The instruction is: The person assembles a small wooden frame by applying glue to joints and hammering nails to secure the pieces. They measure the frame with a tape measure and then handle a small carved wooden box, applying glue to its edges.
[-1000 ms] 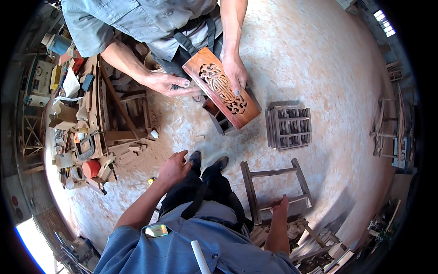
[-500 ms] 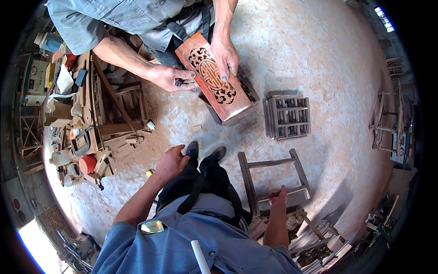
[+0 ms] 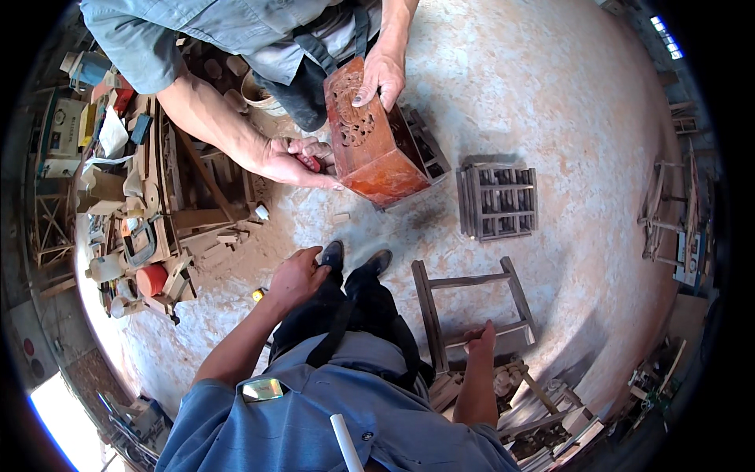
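Note:
My left hand (image 3: 296,279) hangs in the air above my dark trousers and shoes, holding nothing I can see, its fingers loosely bent and apart. My right hand (image 3: 481,338) hovers over the near rail of a dark wooden frame (image 3: 470,280) on the floor; its visible fingers are apart, and whether it touches the frame I cannot tell. Across from me, a co-worker tilts a reddish-brown wooden box (image 3: 383,169) with carved openwork on one face. One of that person's hands (image 3: 383,75) grips its top, while the other hand (image 3: 295,161) is at its lower edge.
A stack of dark slatted wooden frames (image 3: 497,201) stands on the floor at right of centre. To the left, a cluttered bench holds a clamp (image 3: 140,243), a red round container (image 3: 151,280) and wood offcuts. More wood pieces (image 3: 550,401) lie by my right forearm.
The co-worker has tipped the box, so an end face and its dark inside now show. The co-worker's hand at the left has dropped lower along it. My hands have hardly moved.

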`<state>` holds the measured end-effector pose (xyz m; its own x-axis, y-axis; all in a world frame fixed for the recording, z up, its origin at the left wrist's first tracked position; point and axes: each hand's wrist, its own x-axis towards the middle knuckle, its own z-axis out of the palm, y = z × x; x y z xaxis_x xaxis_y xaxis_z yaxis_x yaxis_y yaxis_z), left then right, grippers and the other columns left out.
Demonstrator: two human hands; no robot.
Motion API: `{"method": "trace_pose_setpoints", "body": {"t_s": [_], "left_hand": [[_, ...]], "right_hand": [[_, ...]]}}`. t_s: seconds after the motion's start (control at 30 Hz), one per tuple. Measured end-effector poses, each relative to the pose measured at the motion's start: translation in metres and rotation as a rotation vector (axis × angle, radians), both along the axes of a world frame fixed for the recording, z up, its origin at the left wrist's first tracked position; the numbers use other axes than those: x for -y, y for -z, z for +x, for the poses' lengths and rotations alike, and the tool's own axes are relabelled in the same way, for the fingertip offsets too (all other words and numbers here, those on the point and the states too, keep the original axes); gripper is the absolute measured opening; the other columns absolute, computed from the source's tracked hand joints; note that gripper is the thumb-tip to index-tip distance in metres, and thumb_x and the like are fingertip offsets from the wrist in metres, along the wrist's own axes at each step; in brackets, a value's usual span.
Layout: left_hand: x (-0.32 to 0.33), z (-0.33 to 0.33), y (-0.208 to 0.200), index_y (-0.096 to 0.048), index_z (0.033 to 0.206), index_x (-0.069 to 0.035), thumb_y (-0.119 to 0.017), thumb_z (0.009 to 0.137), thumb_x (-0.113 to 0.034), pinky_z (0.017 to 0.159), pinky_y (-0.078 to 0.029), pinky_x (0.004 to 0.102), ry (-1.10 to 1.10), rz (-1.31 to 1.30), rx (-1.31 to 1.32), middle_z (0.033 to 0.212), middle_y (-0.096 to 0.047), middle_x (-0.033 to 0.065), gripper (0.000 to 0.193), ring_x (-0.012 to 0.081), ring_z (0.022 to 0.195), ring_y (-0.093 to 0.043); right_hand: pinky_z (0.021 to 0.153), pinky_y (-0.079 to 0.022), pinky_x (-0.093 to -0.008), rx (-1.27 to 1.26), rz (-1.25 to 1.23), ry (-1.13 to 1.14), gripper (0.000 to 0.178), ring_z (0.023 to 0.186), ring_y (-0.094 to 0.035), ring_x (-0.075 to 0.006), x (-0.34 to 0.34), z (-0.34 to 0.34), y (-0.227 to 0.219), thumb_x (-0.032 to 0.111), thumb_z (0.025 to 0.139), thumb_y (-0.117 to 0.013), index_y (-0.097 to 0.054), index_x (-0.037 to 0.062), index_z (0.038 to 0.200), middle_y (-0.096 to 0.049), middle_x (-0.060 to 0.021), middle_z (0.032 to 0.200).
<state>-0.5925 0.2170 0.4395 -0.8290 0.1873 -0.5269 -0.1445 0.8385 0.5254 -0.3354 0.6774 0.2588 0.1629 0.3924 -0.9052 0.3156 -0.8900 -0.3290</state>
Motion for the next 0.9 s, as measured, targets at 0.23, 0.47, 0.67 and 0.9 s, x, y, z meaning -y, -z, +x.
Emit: {"method": "trace_pose_setpoints", "body": {"t_s": [0.23,0.47,0.67,0.9], "left_hand": [[0.002,-0.004,0.002,-0.058,0.121,0.001,-0.063,0.084,-0.029,0.085,-0.050,0.0420,-0.003,-0.009,0.008,0.097,-0.066,0.0193,0.048,0.0353,0.094,-0.064],[0.004,-0.008,0.001,-0.058,0.121,0.001,-0.064,0.084,-0.029,0.084,-0.051,0.0422,-0.005,-0.010,0.019,0.096,-0.066,0.0202,0.048,0.0355,0.093,-0.064],[0.007,-0.007,0.007,-0.058,0.121,0.001,-0.064,0.084,-0.028,0.083,-0.050,0.0423,0.012,0.003,-0.018,0.096,-0.066,0.0202,0.047,0.0359,0.093,-0.064],[0.008,-0.007,0.006,-0.057,0.122,0.001,-0.064,0.084,-0.028,0.084,-0.050,0.0420,0.011,0.002,0.010,0.097,-0.066,0.0196,0.048,0.0356,0.094,-0.064]], "right_hand": [[0.043,-0.043,-0.0382,0.026,0.007,0.008,0.050,0.043,-0.044,-0.0203,0.006,-0.012,-0.009,0.046,0.094,-0.053,-0.041,0.0170,0.055,-0.042,-0.0009,0.047],[0.040,-0.041,-0.0382,0.042,0.009,-0.010,0.049,0.042,-0.044,-0.0210,0.006,-0.013,-0.005,0.046,0.094,-0.054,-0.040,0.0173,0.056,-0.043,-0.0006,0.049],[0.040,-0.039,-0.0365,0.011,-0.013,0.007,0.049,0.042,-0.044,-0.0203,0.005,-0.012,-0.003,0.047,0.093,-0.054,-0.039,0.0177,0.056,-0.044,-0.0004,0.050],[0.041,-0.038,-0.0366,0.046,-0.014,0.018,0.048,0.042,-0.044,-0.0200,0.013,-0.019,-0.010,0.047,0.094,-0.053,-0.040,0.0180,0.057,-0.043,-0.0007,0.049]]}}
